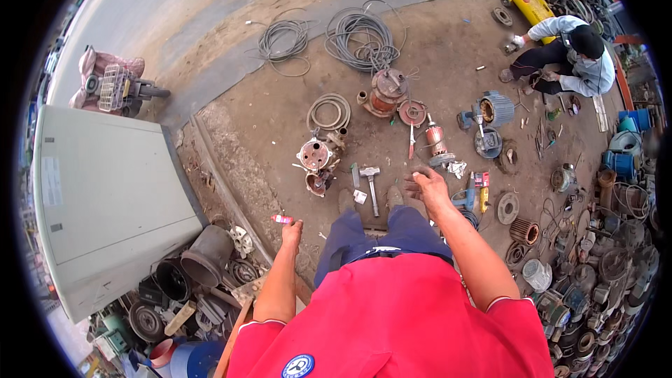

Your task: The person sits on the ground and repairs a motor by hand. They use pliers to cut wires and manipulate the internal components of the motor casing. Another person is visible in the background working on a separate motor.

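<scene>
My left hand (292, 232) is closed around a small red-and-white tube-like bottle (282, 219), held out over the bare ground. Nothing shows in my right hand (428, 187), whose fingers are loosely apart in front of my thigh. Between my feet lies a hammer (373, 189) with a pale head. Just beyond the right hand stands a red motor rotor (436, 140). Ahead and to the left sits a rusty pump housing (315, 154) with round holes. A blue power tool (465, 196) rests to the right of that hand, beside a yellow tool (484, 199).
A large pale metal cabinet (112, 196) stands on the left, above heaped scrap parts. Coiled cables (360, 38) lie ahead. Motor parts crowd the right side, where another person (584, 63) crouches. A parked scooter (115, 87) is at the far left.
</scene>
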The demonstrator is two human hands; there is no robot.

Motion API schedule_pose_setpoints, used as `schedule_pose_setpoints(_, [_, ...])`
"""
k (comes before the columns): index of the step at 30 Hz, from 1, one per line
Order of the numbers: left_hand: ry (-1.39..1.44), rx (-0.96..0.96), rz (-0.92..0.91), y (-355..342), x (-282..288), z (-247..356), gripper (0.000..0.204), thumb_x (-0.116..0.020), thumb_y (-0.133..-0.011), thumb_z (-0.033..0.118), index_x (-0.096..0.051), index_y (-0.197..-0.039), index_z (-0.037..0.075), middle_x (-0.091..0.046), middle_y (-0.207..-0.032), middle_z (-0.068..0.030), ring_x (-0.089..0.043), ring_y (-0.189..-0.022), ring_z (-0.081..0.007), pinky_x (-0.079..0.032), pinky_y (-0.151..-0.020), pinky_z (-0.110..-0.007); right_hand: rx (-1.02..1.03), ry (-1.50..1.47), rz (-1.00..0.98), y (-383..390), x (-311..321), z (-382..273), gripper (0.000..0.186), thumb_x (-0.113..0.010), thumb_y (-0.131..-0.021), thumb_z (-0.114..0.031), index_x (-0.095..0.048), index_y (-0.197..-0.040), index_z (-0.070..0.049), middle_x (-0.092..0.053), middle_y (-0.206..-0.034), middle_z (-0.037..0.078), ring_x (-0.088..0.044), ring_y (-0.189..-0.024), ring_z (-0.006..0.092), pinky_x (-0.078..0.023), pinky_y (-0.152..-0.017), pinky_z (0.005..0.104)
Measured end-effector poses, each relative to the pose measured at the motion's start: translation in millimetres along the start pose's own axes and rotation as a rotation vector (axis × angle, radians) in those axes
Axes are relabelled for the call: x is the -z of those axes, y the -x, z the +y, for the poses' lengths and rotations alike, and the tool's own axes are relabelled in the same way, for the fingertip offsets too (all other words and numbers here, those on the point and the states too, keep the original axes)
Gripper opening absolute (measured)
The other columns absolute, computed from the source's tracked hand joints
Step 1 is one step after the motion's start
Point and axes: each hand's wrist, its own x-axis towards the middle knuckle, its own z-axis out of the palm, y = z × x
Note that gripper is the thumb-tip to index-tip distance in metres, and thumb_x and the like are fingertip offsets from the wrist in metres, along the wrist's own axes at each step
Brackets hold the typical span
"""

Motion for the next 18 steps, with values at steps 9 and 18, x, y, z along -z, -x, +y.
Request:
schedule_pose_setpoints(9, [0.121, 0.063, 0.101, 34.0, -9.6, -53.3, 0.03, -0.064, -0.092, 0.029, -0.063, -0.108, 0.004, -0.062, -0.087, -0.001, -0.054, -0.073, -0.0098, -0.039, -0.059, -0.026, -0.104, 0.269, -0.071, -45.3, 10.7, 39.4, 0.035, -0.055, -0.097, -0.018, -0.054, -0.127, 0.0, -0.069, -0.11, 0.011, -0.066, -0.088, 0.0181, -0.051, -0.074, 0.0309])
schedule_pose_setpoints(18, [-0.028, 0.227, 0.249, 70.4, -82.0, -103.0, 0.043, -0.064, -0.091, 0.027, -0.064, -0.118, -0.007, -0.071, -0.102, -0.0175, -0.066, -0.101, -0.0263, -0.05, -0.091, -0.036, -0.302, 0.346, -0.17, -122.5, 37.5, 110.3, 0.034, -0.055, -0.097, -0.017, -0.055, -0.126, 0.002, -0.069, -0.11, 0.011, -0.067, -0.087, 0.0169, -0.051, -0.074, 0.0295])
